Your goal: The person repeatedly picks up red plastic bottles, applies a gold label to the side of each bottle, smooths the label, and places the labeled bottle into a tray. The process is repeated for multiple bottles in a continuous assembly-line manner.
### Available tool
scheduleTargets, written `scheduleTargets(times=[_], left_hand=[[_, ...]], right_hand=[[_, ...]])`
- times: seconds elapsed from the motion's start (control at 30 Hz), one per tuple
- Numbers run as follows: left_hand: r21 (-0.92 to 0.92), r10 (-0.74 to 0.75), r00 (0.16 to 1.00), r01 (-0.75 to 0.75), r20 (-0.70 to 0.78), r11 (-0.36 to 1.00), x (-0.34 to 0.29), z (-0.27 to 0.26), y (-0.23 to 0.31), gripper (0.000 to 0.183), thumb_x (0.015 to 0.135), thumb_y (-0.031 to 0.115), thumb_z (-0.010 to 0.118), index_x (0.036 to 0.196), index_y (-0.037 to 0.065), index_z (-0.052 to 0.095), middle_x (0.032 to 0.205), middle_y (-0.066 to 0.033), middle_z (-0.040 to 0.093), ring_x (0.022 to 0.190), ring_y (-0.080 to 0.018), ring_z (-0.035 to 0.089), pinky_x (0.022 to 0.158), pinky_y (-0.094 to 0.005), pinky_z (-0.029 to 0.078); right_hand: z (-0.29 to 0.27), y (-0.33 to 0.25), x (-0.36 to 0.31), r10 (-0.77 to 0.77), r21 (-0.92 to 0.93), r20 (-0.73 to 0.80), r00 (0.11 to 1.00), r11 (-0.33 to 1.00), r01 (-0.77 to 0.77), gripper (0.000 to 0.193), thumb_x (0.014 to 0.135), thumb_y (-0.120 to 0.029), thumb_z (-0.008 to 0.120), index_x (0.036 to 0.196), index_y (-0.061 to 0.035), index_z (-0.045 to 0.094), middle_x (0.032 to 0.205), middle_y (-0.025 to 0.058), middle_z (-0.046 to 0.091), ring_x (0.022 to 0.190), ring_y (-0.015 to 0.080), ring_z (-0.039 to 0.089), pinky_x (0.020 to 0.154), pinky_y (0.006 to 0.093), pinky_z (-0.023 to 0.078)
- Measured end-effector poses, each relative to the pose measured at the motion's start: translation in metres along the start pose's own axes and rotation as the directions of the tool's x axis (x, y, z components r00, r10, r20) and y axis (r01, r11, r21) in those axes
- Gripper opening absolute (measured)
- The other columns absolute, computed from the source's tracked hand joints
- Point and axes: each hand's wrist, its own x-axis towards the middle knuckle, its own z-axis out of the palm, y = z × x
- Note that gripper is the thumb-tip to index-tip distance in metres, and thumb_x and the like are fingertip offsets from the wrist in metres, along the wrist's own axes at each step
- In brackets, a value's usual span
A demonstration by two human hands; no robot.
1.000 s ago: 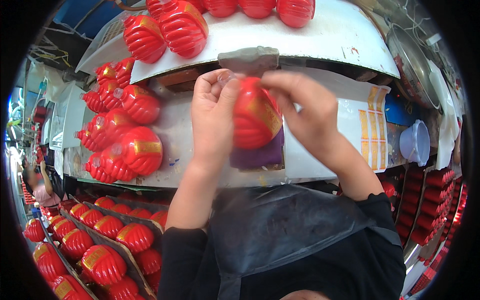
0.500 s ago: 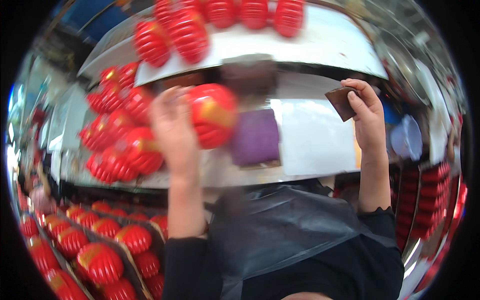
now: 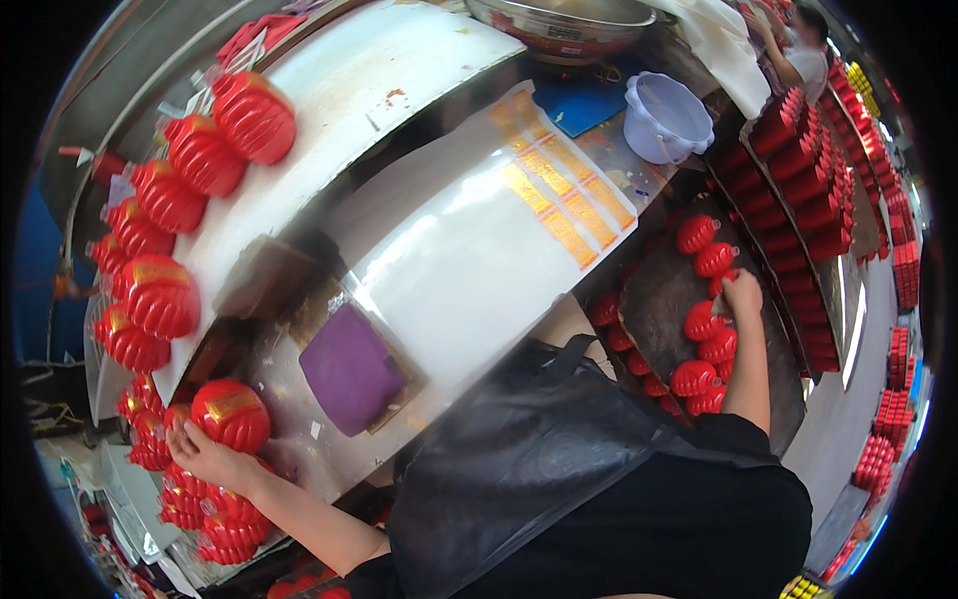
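Hands stretch wide apart on either side of a dark-aproned person. The left hand [image 3: 212, 459] reaches to 8 o'clock with its elbow slightly bent, wrist low and fingers curled at the neck end of a round, ribbed, glossy red plastic bottle with a gold label [image 3: 232, 414]; whether the fingers grip or merely touch cannot be told. The right hand [image 3: 741, 293] reaches to 3 o'clock, forearm nearly upright, fingers bent down over the neck end of a smaller-looking, partly hidden red bottle [image 3: 718, 286]; its grip cannot be made out either.

That second bottle lies in a line of red bottles [image 3: 718, 346] on a dark, flat surface [image 3: 654, 295]. Beyond it, at 2 o'clock, dark racks hold closely packed rows of red pieces. A pale lavender plastic bucket [image 3: 649, 135] stands at 1 o'clock, near a wide silver metal basin [image 3: 564, 40] at 12 o'clock; the contents of both are unclear.

The left-hand bottle's rounded body lies toward 3 o'clock, its neck end toward 9, making its long axis roughly level. Necks in the right-hand line point mostly toward 3 o'clock.
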Motion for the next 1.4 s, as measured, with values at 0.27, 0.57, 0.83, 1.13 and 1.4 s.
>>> scheduleTargets(times=[0.27,0.57,0.83,1.13,1.4], left_hand=[[0.235,0.268,0.963,-0.254,-0.031,0.938,-0.007,0.025,0.057,0.034,0.105,0.013,0.061,0.133,-0.007,0.059,0.136,-0.0164,0.061,0.124,-0.0264,0.06,0.11,-0.0373,0.045],[0.097,0.279,0.96,-0.28,0.022,0.955,-0.023,0.047,0.079,0.027,0.104,0.005,0.061,0.13,-0.004,0.063,0.13,-0.0107,0.064,0.118,-0.0202,0.062,0.104,-0.0321,0.048],[-0.065,0.222,0.973,-0.218,0.059,0.974,-0.041,0.052,0.077,0.025,0.101,-0.003,0.058,0.126,-0.002,0.065,0.134,-0.0134,0.066,0.123,-0.0215,0.062,0.107,-0.0341,0.049],[-0.132,0.203,0.96,-0.179,0.196,0.975,-0.063,0.068,0.075,0.023,0.101,-0.002,0.059,0.123,-0.004,0.066,0.131,-0.012,0.067,0.118,-0.019,0.063,0.102,-0.0321,0.05],[-0.265,0.176,0.915,-0.08,0.364,0.961,-0.071,0.078,0.064,0.021,0.101,-0.003,0.058,0.121,-0.004,0.065,0.132,-0.0122,0.066,0.119,-0.0184,0.062,0.106,-0.0328,0.049]], right_hand=[[0.136,0.087,-0.007,0.227,0.048,0.142,0.963,0.971,-0.236,0.063,0.099,-0.045,0.064,0.143,-0.0012,0.051,0.133,0.031,0.064,0.122,0.048,0.063,0.101,0.0526,0.052],[0.156,0.073,0.015,0.457,0.082,-0.054,0.888,0.888,-0.452,0.058,0.103,-0.042,0.06,0.138,0.0022,0.05,0.14,0.0313,0.058,0.123,0.0497,0.062,0.103,0.0553,0.051],[0.162,0.106,0.035,0.326,-0.039,0.225,0.918,0.945,-0.326,0.046,0.104,-0.039,0.054,0.126,0.0005,0.061,0.131,0.0292,0.065,0.12,0.0446,0.066,0.103,0.0539,0.052],[0.15,0.087,0.031,-0.022,-0.012,0.126,0.992,1.0,0.023,0.035,0.095,-0.028,0.058,0.105,0.0053,0.064,0.106,0.029,0.073,0.103,0.0436,0.072,0.089,0.0524,0.055],[-0.111,-0.007,-0.004,-0.512,0.698,-0.006,0.859,0.613,0.37,0.016,0.098,-0.009,0.056,0.085,-0.0047,0.048,0.075,0.0012,0.045,0.068,0.0086,0.043,0.06,0.0302,0.042]])
